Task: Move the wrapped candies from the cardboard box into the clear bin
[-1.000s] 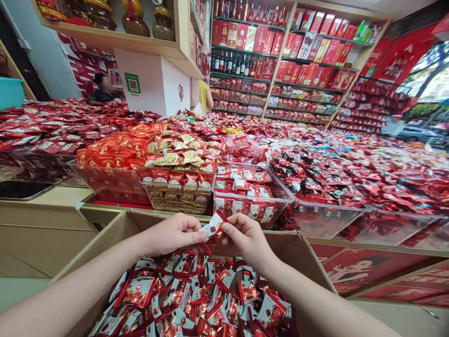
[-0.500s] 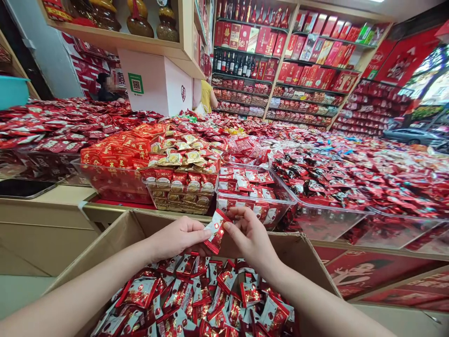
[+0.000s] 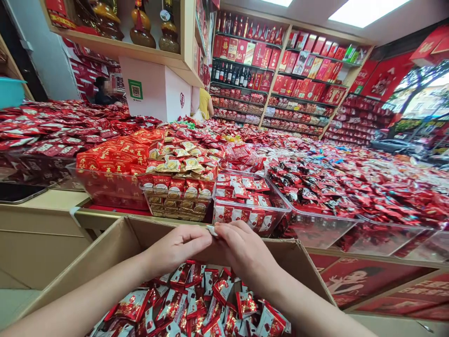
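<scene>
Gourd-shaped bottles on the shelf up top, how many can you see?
3: the left bottle, the middle bottle and the right bottle, in a row on the wooden shelf. More may sit out of view.

Bare left hand [image 3: 178, 248] and right hand [image 3: 243, 252], slim bare forearms [image 3: 87, 295]

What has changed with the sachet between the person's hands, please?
The left hand and right hand have closed together, so the red-and-white sachet, plainly visible earlier, is now almost hidden, with only a pale corner showing. Neither hand has let go. The cardboard box and the sachets in it stayed as they were.
</scene>
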Demonstrator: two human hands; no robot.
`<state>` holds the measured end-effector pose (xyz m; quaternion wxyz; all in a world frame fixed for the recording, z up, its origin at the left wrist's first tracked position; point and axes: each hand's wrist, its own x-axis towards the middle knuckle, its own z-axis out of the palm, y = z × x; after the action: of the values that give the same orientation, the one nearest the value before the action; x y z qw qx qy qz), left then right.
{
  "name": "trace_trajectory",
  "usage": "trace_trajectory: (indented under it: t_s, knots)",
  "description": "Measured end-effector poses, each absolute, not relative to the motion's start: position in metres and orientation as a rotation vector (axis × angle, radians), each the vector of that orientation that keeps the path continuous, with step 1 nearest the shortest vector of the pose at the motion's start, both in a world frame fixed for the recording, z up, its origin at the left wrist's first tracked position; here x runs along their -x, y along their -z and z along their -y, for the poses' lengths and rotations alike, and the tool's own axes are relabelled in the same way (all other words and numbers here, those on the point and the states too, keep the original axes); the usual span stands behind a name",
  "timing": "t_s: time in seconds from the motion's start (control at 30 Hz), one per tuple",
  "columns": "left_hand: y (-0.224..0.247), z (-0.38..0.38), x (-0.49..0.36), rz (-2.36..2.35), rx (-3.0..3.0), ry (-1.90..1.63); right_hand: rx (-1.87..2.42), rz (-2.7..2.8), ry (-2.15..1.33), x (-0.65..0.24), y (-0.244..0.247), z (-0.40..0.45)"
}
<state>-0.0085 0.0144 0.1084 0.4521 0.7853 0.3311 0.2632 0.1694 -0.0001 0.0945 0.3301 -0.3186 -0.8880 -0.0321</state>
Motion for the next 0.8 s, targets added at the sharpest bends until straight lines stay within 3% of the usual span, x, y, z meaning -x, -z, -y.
trace_trajectory:
  t_s: [0.13,0.27,0.5,0.8]
  knots:
    - [-0.106,-0.024,0.016,-1.011,-2.104,-0.767,0.945,2.144,0.239,-0.197,-0.126,-0.012]
    - [-0.090,-0.035,0.024,-1.229,-2.356,-0.692,1.341,2.098,0.489,-0.236,-0.153,-0.051]
    - [-0.072,-0.039,0.028,-1.310,-2.620,-0.512,1.739,2.451,0.622,-0.266,-0.151,-0.100]
    - [-0.067,-0.040,0.027,-1.340,-2.664,-0.499,1.804,2.708,0.359,-0.266,-0.157,-0.102]
